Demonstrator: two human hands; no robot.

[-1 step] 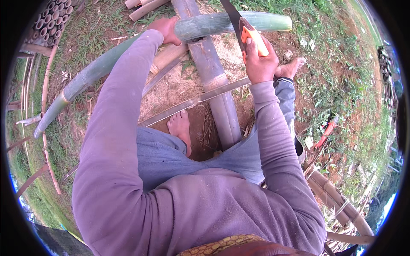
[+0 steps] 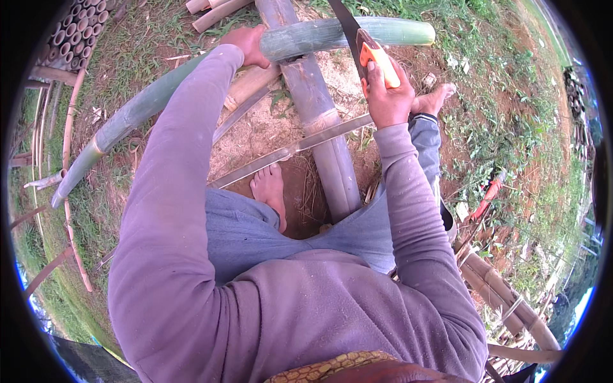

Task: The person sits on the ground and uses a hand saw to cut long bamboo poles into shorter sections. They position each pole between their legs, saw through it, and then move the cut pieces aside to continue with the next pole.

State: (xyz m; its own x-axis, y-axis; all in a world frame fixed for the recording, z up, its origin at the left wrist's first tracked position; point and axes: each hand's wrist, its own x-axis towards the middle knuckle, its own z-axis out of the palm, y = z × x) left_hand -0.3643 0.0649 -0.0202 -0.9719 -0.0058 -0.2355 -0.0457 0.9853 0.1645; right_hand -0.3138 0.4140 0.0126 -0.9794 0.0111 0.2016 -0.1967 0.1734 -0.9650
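A thick green bamboo pole (image 2: 313, 38) lies across a weathered grey bamboo log (image 2: 313, 96). My left hand (image 2: 248, 46) is wrapped over the pole, just left of that log. In my right hand (image 2: 388, 97) is a handsaw (image 2: 382, 64) with an orange handle and a dark blade. The blade stands against the pole to the right of the log, its upper end running out of the top of the view. How deep it sits in the pole, I cannot tell.
A split bamboo strip (image 2: 287, 152) crosses the log near my bare feet. Pale sawdust (image 2: 242, 152) covers the ground. Stacked bamboo lengths (image 2: 78, 32) stand far left. On the right lie a red object (image 2: 489, 196) in the grass and bamboo poles (image 2: 498, 287).
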